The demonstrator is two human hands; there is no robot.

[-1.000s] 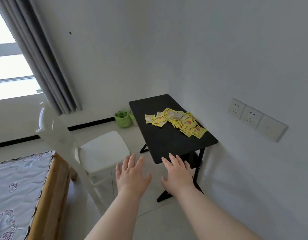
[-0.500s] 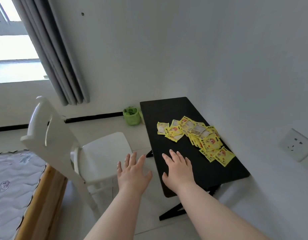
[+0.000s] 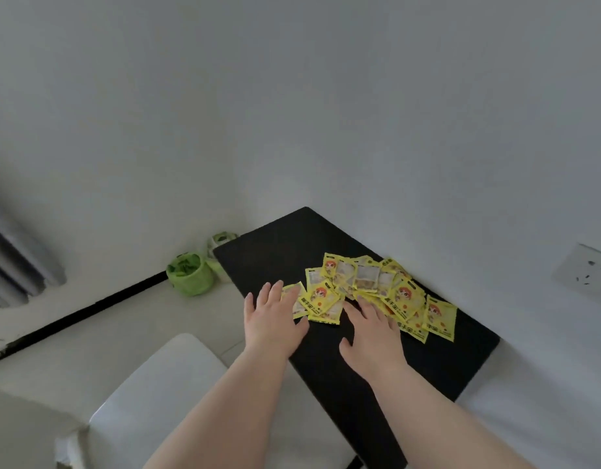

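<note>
Several yellow snack packets (image 3: 376, 289) lie in a loose overlapping pile on a small black table (image 3: 278, 252) against the white wall. My left hand (image 3: 272, 319) is stretched out flat over the table's left edge, its fingertips at the leftmost packet (image 3: 297, 297). My right hand (image 3: 373, 336) is spread flat just in front of the pile, fingertips reaching the nearest packets. Neither hand holds anything.
A white chair seat (image 3: 163, 401) stands at the lower left beside the table. A green bin (image 3: 190, 277) sits on the floor in the corner, with a second green item (image 3: 221, 240) behind it. A wall socket (image 3: 585, 277) is at the right. Grey curtain (image 3: 11, 265) hangs at far left.
I have stepped closer and the view has swung toward the table. Both hands have moved forward from the table's near end up to the packet pile.
</note>
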